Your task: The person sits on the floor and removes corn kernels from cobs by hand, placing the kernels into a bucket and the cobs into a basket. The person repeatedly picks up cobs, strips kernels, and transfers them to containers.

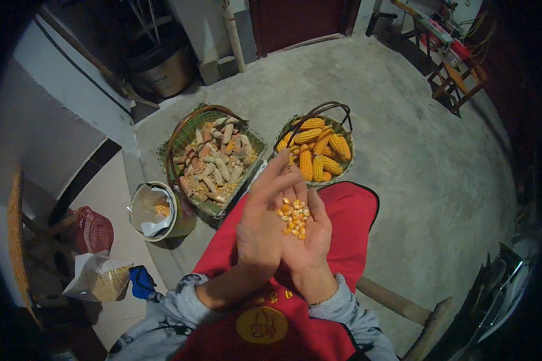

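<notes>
My right hand (308,253) is palm up over my lap, cupping a small heap of loose yellow corn kernels (294,218). Against its palm, on the left side, rests my left hand (258,232), its fingers extended and partly over the right fingers. I see nothing held in the left hand. Beyond the hands stands a round basket (352,155) of yellow corn cobs (323,141). Left of it, a square woven basket (176,124) holds stripped cobs (221,167) and loose kernels. A red apron (348,212) covers my lap below the hands.
A lined bucket (137,205) with some kernels stands at the left. Near it are a red mesh basket (95,230) and a plastic bag of grain (104,280). A small wooden stool (458,81) stands far right. A wooden chair part (395,302) is beside me.
</notes>
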The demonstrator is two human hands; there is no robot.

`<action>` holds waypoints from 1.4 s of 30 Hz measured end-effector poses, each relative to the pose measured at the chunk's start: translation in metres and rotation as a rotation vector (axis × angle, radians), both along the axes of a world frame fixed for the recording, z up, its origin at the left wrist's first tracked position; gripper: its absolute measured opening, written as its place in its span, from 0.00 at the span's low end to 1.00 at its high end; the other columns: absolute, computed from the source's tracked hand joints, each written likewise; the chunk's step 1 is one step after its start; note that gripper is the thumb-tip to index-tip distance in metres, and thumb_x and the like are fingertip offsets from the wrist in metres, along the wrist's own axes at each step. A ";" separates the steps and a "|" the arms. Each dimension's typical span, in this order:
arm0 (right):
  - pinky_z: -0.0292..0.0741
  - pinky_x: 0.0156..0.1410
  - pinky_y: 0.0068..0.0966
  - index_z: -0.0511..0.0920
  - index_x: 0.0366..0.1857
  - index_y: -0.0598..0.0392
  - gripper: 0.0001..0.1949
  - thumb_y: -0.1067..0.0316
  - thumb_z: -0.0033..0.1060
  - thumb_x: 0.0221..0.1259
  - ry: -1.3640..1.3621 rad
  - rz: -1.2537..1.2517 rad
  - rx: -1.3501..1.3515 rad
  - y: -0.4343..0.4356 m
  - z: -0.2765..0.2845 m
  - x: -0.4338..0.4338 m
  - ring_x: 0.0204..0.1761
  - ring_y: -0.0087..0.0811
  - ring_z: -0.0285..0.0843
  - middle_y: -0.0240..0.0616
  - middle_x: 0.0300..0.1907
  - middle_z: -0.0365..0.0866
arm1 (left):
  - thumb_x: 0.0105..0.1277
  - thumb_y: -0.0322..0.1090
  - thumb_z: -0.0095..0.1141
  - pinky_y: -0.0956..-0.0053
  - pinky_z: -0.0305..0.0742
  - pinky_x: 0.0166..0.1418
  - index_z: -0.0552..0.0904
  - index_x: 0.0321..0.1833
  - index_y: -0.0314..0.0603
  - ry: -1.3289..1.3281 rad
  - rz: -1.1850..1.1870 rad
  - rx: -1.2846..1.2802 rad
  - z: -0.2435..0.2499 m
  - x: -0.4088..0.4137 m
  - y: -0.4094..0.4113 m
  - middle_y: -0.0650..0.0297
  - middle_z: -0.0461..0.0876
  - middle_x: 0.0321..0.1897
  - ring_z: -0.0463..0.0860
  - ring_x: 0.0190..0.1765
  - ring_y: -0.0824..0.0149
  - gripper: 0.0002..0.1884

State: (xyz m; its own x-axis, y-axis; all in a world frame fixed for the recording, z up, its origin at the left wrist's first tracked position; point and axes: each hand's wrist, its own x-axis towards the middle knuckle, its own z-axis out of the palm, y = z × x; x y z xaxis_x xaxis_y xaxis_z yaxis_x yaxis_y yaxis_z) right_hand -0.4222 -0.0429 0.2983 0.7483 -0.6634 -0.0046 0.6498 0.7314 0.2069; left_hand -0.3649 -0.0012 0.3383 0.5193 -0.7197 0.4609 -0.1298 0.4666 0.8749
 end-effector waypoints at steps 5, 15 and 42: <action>0.53 0.74 0.34 0.57 0.68 0.57 0.26 0.53 0.33 0.73 0.322 -0.017 -0.090 0.009 -0.037 -0.014 0.70 0.41 0.53 0.43 0.70 0.56 | 0.65 0.35 0.43 0.56 0.46 0.74 0.69 0.63 0.33 -0.792 0.156 0.151 -0.009 0.010 -0.008 0.47 0.60 0.69 0.57 0.72 0.48 0.24; 0.52 0.74 0.34 0.56 0.69 0.57 0.26 0.53 0.31 0.73 0.413 -0.080 -0.324 -0.002 -0.016 -0.012 0.71 0.40 0.53 0.43 0.70 0.55 | 0.68 0.41 0.40 0.57 0.47 0.74 0.65 0.65 0.29 -0.593 -0.007 0.260 -0.059 -0.029 -0.008 0.45 0.59 0.69 0.56 0.72 0.48 0.27; 0.48 0.75 0.34 0.51 0.71 0.56 0.28 0.50 0.25 0.73 0.384 -0.297 -0.771 -0.019 0.010 -0.031 0.72 0.39 0.50 0.45 0.72 0.51 | 0.60 0.27 0.39 0.56 0.46 0.75 0.70 0.63 0.36 -0.411 -0.052 -0.109 -0.020 -0.039 -0.035 0.51 0.62 0.68 0.56 0.73 0.50 0.25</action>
State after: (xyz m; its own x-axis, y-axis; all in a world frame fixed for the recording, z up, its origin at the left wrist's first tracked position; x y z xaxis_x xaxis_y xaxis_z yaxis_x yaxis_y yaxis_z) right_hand -0.4534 -0.0623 0.3079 0.5848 -0.7510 0.3066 0.7568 0.3690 -0.5395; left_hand -0.4037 -0.0360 0.3187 0.2406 -0.6757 0.6968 -0.4314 0.5686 0.7004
